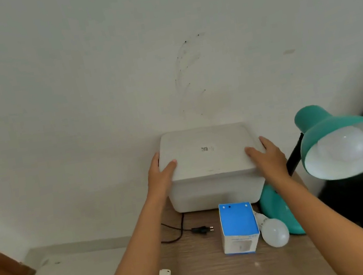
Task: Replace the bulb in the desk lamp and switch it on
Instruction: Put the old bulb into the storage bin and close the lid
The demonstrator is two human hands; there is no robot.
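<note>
Both left hand and right hand grip the white box; dragging it may knock the loose bulb.

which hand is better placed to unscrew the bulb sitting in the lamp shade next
Right, probably. The right hand grips the white box's right edge, close to the lamp shade holding the bulb. The left hand grips the opposite edge, with the box between it and the lamp.
</note>
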